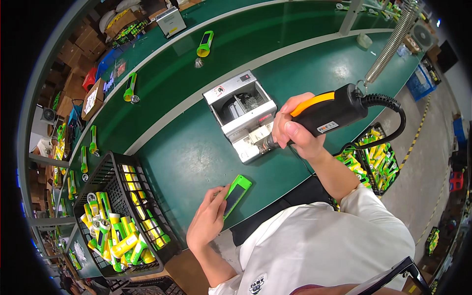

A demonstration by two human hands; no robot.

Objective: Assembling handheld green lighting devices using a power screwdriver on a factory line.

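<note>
My right hand (301,129) is wrapped round a black electric screwdriver (351,105) with an orange strip, which hangs from a coiled spring (393,42). Its tip reaches the front of a grey screw feeder box (231,91), which has loose screws inside. Whether the tip touches a screw cannot be made out. Down on the green bench (182,162), my left hand (209,219) grips a green flashlight body (237,194) with a dark rectangular panel. My fingers lie over its left side; the thumb is mostly hidden.
A black crate (115,172) full of yellow-green flashlights stands at the left. More filled crates (378,160) are low on the right. Several flashlights, one at the top (205,44), are spaced along the green strip beyond a pale rail. A cable (400,128) loops from the screwdriver.
</note>
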